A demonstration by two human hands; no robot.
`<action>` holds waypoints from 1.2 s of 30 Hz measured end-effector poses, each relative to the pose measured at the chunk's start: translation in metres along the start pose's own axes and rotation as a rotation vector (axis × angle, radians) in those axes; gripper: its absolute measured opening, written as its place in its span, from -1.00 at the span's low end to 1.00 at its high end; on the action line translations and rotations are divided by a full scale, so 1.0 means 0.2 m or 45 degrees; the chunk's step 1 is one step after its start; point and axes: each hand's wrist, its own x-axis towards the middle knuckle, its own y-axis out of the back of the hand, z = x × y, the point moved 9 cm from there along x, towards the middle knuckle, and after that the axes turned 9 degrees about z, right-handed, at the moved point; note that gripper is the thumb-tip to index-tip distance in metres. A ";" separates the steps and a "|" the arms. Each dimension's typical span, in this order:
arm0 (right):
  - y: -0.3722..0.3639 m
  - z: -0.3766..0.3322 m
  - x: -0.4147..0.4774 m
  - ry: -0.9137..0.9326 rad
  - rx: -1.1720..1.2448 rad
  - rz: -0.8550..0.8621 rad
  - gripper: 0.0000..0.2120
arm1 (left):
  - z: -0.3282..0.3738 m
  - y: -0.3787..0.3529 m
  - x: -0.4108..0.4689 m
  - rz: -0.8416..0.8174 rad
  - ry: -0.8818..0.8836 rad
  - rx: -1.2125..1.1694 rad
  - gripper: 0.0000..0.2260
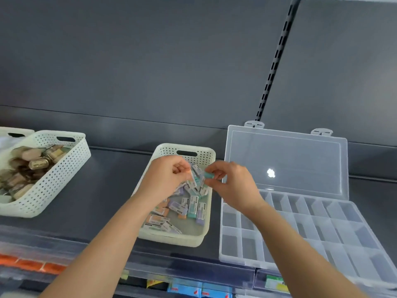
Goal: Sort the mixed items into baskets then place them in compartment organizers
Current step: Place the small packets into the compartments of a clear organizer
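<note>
A white perforated basket [199, 240] in the middle of the shelf holds several small wrapped erasers [193, 208] in teal, purple and orange. Both my hands are above its far half. My left hand [167, 177] has its fingers curled round a bunch of erasers. My right hand [231, 181] pinches a teal eraser [208, 175] between thumb and fingers. To the right lies a clear plastic compartment organizer [322, 229] with its lid [287, 160] open and leaning back; its compartments look bare.
Another white basket [53, 181] at the left holds several brown and gold items, with a further basket edge [12, 131] behind it. The dark shelf back wall rises behind. Price-tag strips and packaged goods sit below the shelf's front edge.
</note>
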 end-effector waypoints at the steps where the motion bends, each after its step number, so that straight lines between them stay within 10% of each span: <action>1: 0.05 0.02 -0.01 -0.013 -0.002 0.052 -0.83 | 0.04 -0.02 0.01 0.004 -0.028 -0.028 -0.85; 12: 0.56 0.41 -0.17 -0.115 -0.170 0.417 -0.87 | 0.62 -0.50 -0.04 -0.102 -0.471 0.049 -0.90; 36: 0.40 0.82 -0.27 -0.022 -0.434 -0.039 -0.86 | 0.58 -1.03 -0.12 -0.321 -0.516 0.682 -0.90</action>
